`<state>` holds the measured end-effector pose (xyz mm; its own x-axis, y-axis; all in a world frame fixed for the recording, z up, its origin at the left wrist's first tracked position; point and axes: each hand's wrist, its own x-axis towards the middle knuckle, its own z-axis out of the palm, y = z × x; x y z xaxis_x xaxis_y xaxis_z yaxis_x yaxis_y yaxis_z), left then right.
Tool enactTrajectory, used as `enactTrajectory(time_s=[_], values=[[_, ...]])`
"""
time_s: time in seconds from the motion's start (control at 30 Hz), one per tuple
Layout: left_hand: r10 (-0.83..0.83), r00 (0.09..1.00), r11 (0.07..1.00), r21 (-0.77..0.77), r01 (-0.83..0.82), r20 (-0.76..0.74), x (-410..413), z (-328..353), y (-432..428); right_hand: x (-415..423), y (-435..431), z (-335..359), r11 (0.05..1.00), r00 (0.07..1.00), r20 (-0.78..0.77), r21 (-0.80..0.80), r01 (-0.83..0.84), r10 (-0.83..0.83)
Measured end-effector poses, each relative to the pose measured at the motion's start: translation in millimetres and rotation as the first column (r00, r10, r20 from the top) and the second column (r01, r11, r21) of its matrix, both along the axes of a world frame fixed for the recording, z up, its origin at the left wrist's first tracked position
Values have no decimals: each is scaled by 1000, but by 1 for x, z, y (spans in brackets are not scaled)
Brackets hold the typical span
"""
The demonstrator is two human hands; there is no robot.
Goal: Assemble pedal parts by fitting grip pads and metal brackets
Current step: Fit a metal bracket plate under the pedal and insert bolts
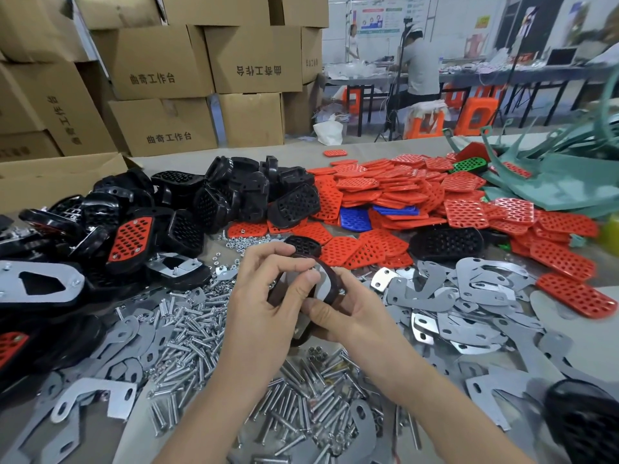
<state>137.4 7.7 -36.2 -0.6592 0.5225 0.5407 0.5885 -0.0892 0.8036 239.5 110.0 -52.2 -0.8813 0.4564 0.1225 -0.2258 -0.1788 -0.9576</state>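
Note:
A black pedal body (pixel 330 279) with a grey metal bracket (pixel 323 289) laid on its underside is held up over the table centre. My left hand (pixel 268 296) curls round its left side, thumb and fingertips pinching at the bracket. From below and the right my right hand (pixel 348 309) grips the same pedal, its thumb across the lower edge. Red grip pads (pixel 395 192) lie heaped behind. Loose metal brackets (pixel 469 296) spread to the right. Whether a small part sits between my left fingertips is hidden.
Black pedal bodies (pixel 217 192) pile up at back left, some fitted with red pads (pixel 130 237). Bolts (pixel 197 329) and nuts (pixel 234 242) cover the table under my hands. Cardboard boxes (pixel 160 61) stack behind. Green plastic parts (pixel 552 175) lie at far right. A person (pixel 418 61) works at a distant table.

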Motion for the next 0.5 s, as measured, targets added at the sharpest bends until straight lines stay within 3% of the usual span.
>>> enactTrajectory(time_s=[0.5], values=[[-7,1000,1000,-20,6,-19,-1,0,0,-1,3,-5,999,1000,25,48,-1,0]])
